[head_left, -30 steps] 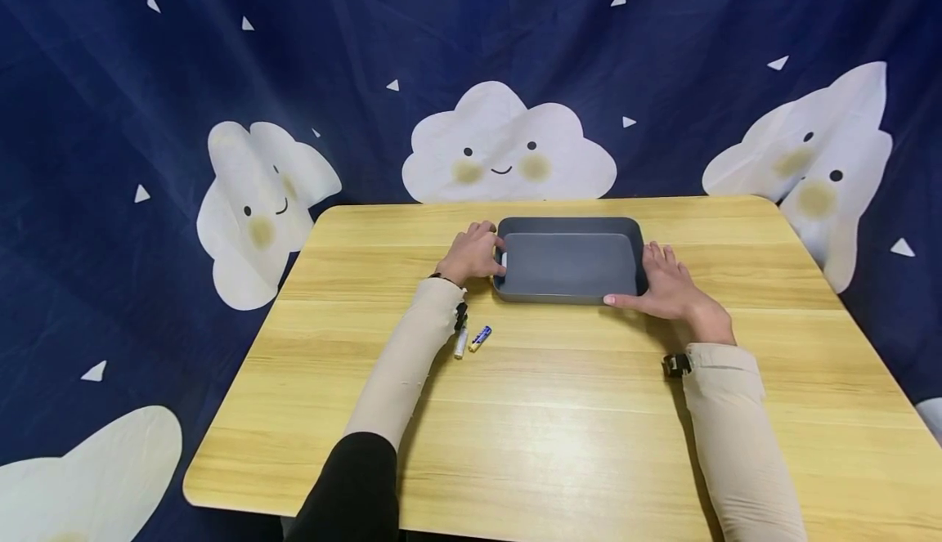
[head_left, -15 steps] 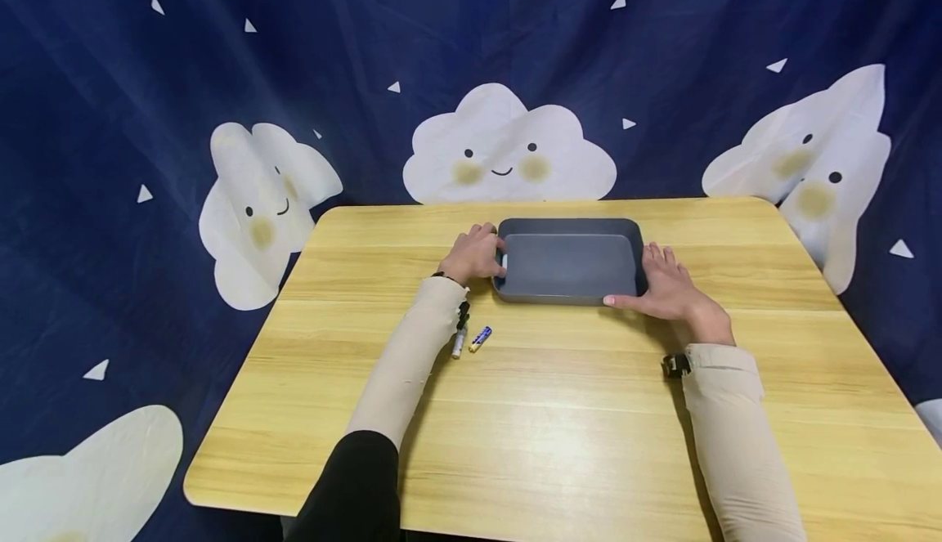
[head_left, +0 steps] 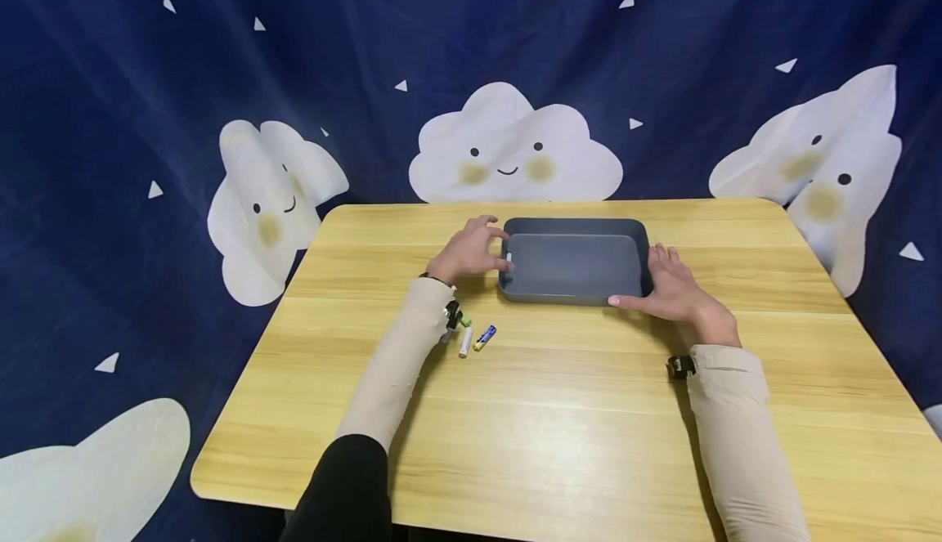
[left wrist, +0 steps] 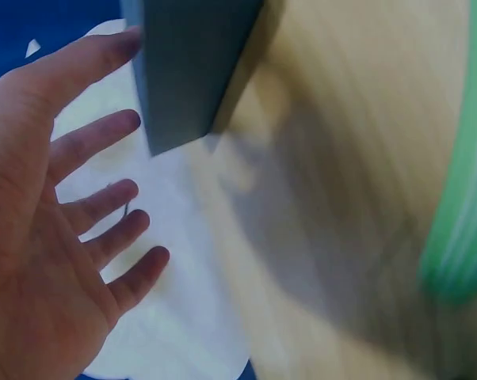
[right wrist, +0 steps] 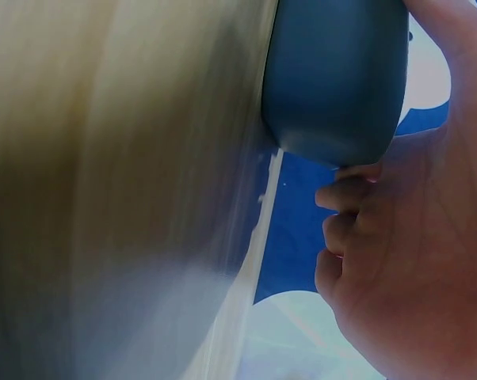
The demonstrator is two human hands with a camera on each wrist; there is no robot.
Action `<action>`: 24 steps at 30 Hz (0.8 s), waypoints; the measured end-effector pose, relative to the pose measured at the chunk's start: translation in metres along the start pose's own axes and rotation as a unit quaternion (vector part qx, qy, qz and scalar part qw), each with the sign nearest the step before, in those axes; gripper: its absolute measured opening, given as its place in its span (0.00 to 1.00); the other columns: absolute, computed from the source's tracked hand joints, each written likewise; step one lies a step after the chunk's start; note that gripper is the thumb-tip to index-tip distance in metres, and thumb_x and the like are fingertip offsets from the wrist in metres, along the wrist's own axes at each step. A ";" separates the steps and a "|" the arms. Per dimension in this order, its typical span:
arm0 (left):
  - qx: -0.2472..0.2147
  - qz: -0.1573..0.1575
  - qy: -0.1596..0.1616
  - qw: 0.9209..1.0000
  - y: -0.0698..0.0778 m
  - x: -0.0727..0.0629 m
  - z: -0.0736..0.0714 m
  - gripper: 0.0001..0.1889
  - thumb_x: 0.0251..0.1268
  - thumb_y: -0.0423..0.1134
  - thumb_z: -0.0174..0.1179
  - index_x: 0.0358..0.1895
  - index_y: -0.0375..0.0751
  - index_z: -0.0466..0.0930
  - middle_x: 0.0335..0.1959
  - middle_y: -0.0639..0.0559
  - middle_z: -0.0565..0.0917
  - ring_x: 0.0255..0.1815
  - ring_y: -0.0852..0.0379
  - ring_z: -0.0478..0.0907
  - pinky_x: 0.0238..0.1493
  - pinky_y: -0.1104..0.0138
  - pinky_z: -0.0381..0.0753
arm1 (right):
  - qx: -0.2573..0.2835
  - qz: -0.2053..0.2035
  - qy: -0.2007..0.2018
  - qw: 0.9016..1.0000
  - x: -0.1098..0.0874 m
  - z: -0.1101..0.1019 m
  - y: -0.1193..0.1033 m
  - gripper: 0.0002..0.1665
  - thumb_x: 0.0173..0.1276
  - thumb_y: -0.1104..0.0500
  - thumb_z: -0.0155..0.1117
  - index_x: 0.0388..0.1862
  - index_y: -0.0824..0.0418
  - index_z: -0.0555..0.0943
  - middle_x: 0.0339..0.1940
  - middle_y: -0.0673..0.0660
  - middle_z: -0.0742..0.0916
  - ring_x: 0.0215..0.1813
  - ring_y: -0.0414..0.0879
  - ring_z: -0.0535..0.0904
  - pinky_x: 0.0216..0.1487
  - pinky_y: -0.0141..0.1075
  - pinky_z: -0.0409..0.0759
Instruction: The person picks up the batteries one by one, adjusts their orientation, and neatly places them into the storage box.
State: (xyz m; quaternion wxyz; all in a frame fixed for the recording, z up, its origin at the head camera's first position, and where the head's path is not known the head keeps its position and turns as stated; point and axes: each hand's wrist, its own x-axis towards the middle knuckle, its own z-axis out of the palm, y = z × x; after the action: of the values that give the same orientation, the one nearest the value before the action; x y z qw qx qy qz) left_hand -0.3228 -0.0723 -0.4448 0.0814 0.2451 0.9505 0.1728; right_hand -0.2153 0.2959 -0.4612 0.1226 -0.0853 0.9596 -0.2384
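My left hand is beside the left end of a grey rectangular tray, its fingers spread and gripping nothing. In the left wrist view the thumb lies close to the wall of the tray; whether it touches is unclear. A small white item shows at the tray's inner left end, its kind too small to tell. My right hand rests against the right end, thumb along the front rim and fingers along the side. Loose batteries lie by my left wrist: a blue-and-gold one, a white one and a green one.
The wooden table ends at a back edge just beyond the tray. Behind it hangs a dark blue curtain with white cloud prints. My left sleeve partly covers the spot where the batteries lie.
My left hand has loosened from the tray's left end and drawn slightly left, its fingers spreading. The green battery has come into view past the wrist. My right hand stays by the tray.
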 end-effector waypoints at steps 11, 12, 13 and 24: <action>-0.110 0.018 0.027 0.993 -0.034 -0.029 -0.032 0.28 0.67 0.53 0.69 0.66 0.44 0.80 0.70 0.44 0.71 0.70 0.41 0.71 0.71 0.49 0.72 | -0.011 -0.002 -0.001 1.000 0.002 0.002 0.003 0.81 0.62 0.26 0.67 0.81 0.78 0.32 0.82 0.80 0.38 0.83 0.77 0.29 0.80 0.70 0.36; -0.115 0.018 0.027 0.993 -0.037 -0.032 -0.034 0.27 0.67 0.52 0.68 0.66 0.43 0.80 0.69 0.44 0.72 0.69 0.39 0.72 0.69 0.49 0.72 | -0.010 -0.002 -0.002 1.000 0.002 0.002 0.003 0.81 0.62 0.26 0.67 0.81 0.78 0.32 0.82 0.80 0.38 0.83 0.77 0.29 0.80 0.70 0.36; -0.119 0.018 0.028 0.992 -0.041 -0.035 -0.036 0.27 0.68 0.52 0.68 0.66 0.43 0.80 0.68 0.44 0.72 0.68 0.38 0.72 0.68 0.48 0.73 | -0.009 -0.002 -0.003 1.000 0.003 0.002 0.003 0.81 0.62 0.26 0.67 0.81 0.79 0.32 0.82 0.80 0.38 0.83 0.77 0.29 0.80 0.70 0.36; -0.144 0.032 0.022 0.989 -0.069 -0.075 -0.044 0.24 0.71 0.48 0.66 0.66 0.43 0.80 0.61 0.37 0.75 0.62 0.36 0.73 0.60 0.48 0.74 | -0.008 -0.002 -0.004 1.000 0.000 0.000 0.001 0.81 0.62 0.26 0.67 0.80 0.80 0.32 0.82 0.81 0.39 0.83 0.77 0.29 0.80 0.70 0.36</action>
State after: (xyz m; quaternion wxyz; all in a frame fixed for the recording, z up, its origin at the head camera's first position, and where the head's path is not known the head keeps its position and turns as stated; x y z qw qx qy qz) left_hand -0.2986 -0.1785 -0.4236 0.0888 0.2571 0.9091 0.3154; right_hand -0.2157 0.2964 -0.4615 0.1249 -0.0888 0.9608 -0.2309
